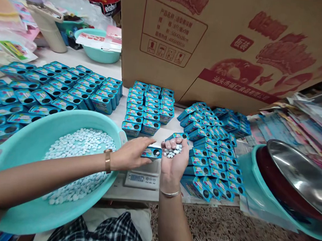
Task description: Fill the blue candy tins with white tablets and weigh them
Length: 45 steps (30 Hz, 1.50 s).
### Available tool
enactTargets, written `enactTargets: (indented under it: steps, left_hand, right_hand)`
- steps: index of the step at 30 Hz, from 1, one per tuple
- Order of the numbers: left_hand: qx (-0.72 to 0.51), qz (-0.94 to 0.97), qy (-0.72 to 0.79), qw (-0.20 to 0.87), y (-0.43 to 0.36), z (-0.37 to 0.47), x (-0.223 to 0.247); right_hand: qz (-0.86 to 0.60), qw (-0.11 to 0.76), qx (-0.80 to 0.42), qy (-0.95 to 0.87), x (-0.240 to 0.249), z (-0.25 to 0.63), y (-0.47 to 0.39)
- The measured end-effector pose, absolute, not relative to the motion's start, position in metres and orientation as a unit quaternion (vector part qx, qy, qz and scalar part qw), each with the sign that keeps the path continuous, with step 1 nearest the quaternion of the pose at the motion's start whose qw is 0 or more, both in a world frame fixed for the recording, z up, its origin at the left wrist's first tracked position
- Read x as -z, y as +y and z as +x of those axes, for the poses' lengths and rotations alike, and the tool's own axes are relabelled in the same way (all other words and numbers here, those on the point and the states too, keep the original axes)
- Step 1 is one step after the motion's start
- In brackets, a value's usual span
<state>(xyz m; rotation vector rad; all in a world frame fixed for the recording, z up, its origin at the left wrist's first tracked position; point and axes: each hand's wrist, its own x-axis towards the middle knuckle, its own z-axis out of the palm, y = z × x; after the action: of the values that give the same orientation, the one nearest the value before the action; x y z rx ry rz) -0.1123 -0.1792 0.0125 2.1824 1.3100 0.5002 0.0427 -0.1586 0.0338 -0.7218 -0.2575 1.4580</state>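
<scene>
Checked cloth (120, 233) nearest, left hand (131, 154) pinches box (150, 152) beside tablets (172, 152) in cupped right hand (176, 163).

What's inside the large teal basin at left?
Small pale pieces lie in the large teal basin, mostly toward its right side. The left forearm crosses above, hiding a strip of them; the basin's floor beneath the pieces can't be seen.

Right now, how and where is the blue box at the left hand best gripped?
Probably by its long sides near the left end, coming from the left, where the left hand is. The blue box looks narrow enough to span, and its opening faces up near the right end, so that grip leaves it uncovered.
</scene>
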Motion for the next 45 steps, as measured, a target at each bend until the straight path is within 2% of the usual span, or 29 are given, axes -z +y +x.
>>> enactTargets:
  steps: [6, 14, 29, 39, 45]
  left_hand:
    - [-0.185, 0.805, 0.492, 0.276, -0.176, -0.105, -0.008]
    - [-0.215, 0.82, 0.453, 0.275, -0.183, -0.122, -0.019]
    - [-0.24, 0.856, 0.439, 0.126, -0.203, -0.138, -0.047]
    - [-0.13, 0.931, 0.341, 0.009, -0.194, -0.109, -0.045]
    - [-0.059, 0.943, 0.327, 0.004, -0.186, -0.105, -0.037]
  right_hand:
    - [-0.292, 0.676, -0.669, -0.098, -0.03, 0.048, -0.158]
    - [-0.114, 0.626, -0.771, -0.017, -0.029, 0.094, -0.154]
    - [-0.087, 0.674, -0.734, 0.005, -0.03, 0.14, -0.191]
    - [-0.094, 0.661, -0.744, 0.023, -0.02, 0.13, -0.19]
    - [-0.091, 0.654, -0.75, 0.034, -0.022, 0.127, -0.19]
